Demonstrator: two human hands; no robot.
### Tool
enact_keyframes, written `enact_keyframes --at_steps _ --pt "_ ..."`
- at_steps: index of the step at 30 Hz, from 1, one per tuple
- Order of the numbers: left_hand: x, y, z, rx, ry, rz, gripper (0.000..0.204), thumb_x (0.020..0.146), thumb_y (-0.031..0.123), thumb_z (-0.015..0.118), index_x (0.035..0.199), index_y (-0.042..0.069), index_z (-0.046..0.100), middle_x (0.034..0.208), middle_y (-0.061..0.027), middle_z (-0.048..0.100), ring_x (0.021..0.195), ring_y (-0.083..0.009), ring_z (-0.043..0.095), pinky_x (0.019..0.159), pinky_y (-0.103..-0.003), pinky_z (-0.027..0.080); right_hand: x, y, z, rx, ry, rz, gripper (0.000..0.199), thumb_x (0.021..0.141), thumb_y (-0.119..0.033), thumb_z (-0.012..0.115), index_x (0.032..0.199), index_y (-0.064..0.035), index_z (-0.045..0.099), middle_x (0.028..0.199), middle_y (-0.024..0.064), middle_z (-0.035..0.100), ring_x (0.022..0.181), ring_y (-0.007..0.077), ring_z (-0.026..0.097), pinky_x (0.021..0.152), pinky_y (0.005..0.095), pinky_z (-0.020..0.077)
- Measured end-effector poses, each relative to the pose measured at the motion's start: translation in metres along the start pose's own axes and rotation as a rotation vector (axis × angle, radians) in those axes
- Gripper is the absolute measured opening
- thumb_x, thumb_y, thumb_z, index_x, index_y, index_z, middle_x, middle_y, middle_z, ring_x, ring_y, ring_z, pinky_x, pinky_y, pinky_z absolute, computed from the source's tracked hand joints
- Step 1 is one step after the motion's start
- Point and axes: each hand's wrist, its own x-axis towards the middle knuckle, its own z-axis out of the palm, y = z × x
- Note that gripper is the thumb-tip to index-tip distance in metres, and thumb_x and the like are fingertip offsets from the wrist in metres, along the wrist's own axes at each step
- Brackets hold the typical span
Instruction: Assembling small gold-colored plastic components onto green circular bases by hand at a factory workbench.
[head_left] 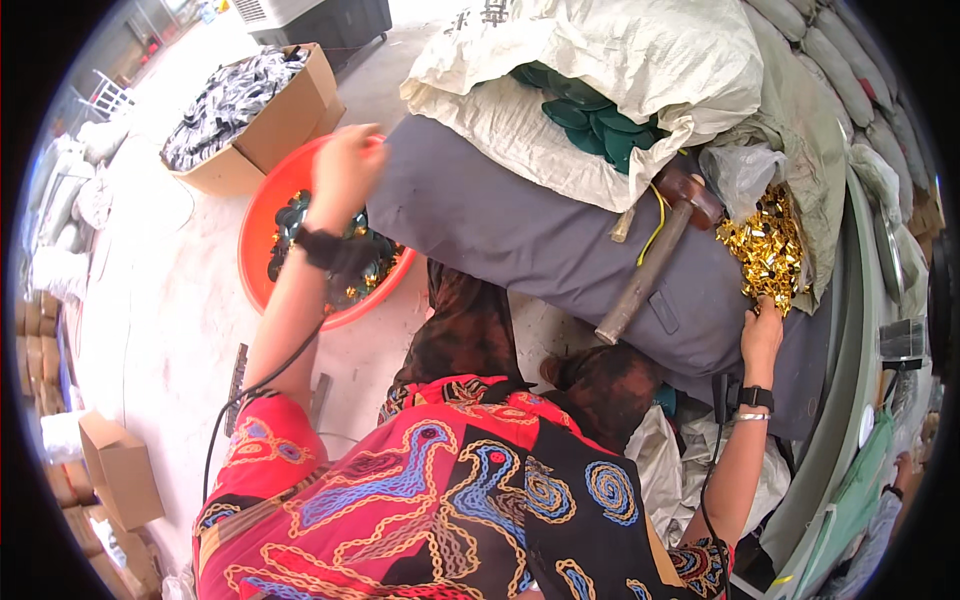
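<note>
My left hand (345, 175) is over the orange-red basin (254, 225), its fingers curled and slightly blurred; anything in them is hidden. Dark green discs and small gold pieces (352, 292) lie inside the basin. At the right, my right hand (763, 335) has its fingers closed at the near edge of a heap of shiny gold clips or small metal pieces (768, 245). The heap lies on a grey cloth-covered surface (480, 210). Beside it rests a hammer (655, 260) with a wooden handle. Green discs (600, 125) show in the mouth of a white woven sack (690, 50).
A cardboard box (285, 115) of dark strip-like pieces stands behind the basin. Clear plastic (742, 178) lies by the gold heap. A yellow strip (655, 225) is beside the hammer. Stacked sacks (840, 70) line the right; a smaller box (120, 470) sits at the left.
</note>
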Motion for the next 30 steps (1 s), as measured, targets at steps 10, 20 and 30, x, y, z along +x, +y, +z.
enact_keyframes --at_steps 10,20,30 --pt "0.079 0.156 0.133 0.083 -0.305 0.377 0.037 0.077 0.008 0.054 0.113 0.006 0.059 0.108 -0.0170 0.058 0.093 -0.0339 0.062 0.078 -0.042 0.051 -0.002 0.015 0.004 0.122 0.024 0.090 0.021 0.074 -0.005 0.068 0.094 -0.0013 0.062 0.087 0.0190 0.063 0.085 0.0358 0.060 0.076 0.0402 0.0468" --pt "0.055 0.151 0.124 0.017 -0.155 0.322 0.021 0.080 0.019 0.056 0.086 0.002 0.067 0.081 -0.0190 0.065 0.074 -0.0369 0.063 0.066 -0.044 0.050 -0.059 -0.066 -0.025 0.693 -0.055 -0.179 0.021 0.086 -0.003 0.057 0.107 0.0017 0.053 0.093 0.0114 0.058 0.082 0.0230 0.061 0.073 0.0329 0.0498" --pt "-0.068 0.221 0.033 -1.330 -0.850 -0.227 0.010 0.082 0.001 0.056 0.087 -0.005 0.063 0.070 -0.0053 0.063 0.046 -0.0083 0.055 0.042 -0.023 0.043 -0.084 -0.161 -0.037 1.582 -0.451 -0.299 0.028 0.089 -0.006 0.059 0.115 0.0033 0.054 0.094 0.0075 0.061 0.081 0.0141 0.061 0.075 0.0287 0.0524"
